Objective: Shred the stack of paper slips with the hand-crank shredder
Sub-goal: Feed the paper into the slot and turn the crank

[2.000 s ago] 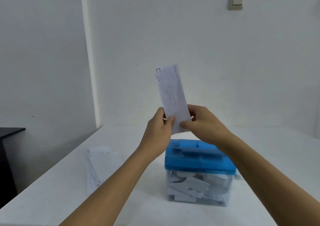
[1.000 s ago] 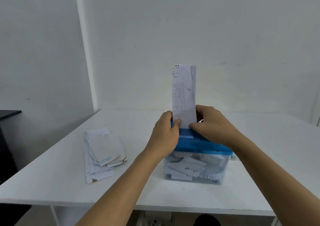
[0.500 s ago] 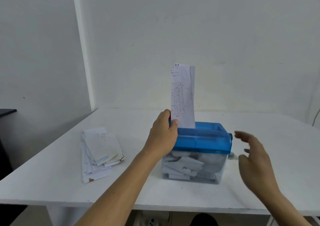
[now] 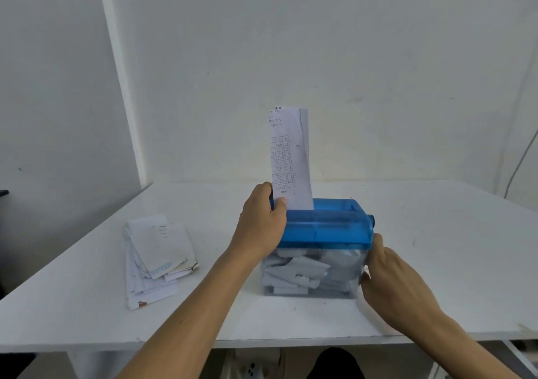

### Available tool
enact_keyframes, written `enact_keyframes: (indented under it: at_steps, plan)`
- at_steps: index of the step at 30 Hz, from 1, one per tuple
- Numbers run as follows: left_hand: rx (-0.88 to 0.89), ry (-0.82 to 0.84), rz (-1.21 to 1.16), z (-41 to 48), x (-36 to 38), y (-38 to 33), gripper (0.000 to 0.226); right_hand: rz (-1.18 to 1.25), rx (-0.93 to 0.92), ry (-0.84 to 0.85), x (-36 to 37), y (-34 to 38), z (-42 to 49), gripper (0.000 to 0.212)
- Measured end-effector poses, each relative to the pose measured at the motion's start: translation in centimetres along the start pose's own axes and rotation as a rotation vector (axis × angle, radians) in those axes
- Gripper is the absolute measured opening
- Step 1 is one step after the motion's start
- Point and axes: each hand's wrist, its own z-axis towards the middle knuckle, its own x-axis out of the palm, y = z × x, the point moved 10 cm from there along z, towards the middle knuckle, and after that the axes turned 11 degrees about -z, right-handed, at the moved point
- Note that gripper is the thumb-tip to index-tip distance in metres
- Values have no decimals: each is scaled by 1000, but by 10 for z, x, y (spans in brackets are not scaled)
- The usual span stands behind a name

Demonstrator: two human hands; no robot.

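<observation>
The hand-crank shredder (image 4: pixel 329 227) has a blue top and a clear bin (image 4: pixel 308 274) holding paper pieces; it stands mid-table. A printed paper slip (image 4: pixel 291 157) stands upright in the slot on its left side. My left hand (image 4: pixel 259 227) pinches the slip's lower left edge, resting against the blue top. My right hand (image 4: pixel 393 279) is against the shredder's right side, its fingers curled where the crank handle sits; the handle itself is hidden behind the hand. The stack of paper slips (image 4: pixel 157 253) lies on the table to the left.
The white table (image 4: pixel 451 233) meets a white wall at the back; its front edge is near me. A cable (image 4: pixel 521 160) hangs down the wall at the far right. A dark piece of furniture edge shows at the far left.
My right hand let go of the slip, swung out to the right, then closed in on the shredder's right side. The left hand still holds the slip in the slot.
</observation>
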Motion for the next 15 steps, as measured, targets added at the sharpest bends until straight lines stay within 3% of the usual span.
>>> enact_keyframes:
  at_steps: [7,12,15]
  plan:
    - [-14,0,8,1,1,3,23,-231,30,57,-29,0,-1,11]
    - [-31,21,-42,0,1,3,42,-381,29,225,-52,7,3,24]
    - [-46,59,-7,-2,1,3,62,-451,-18,356,-62,8,13,20]
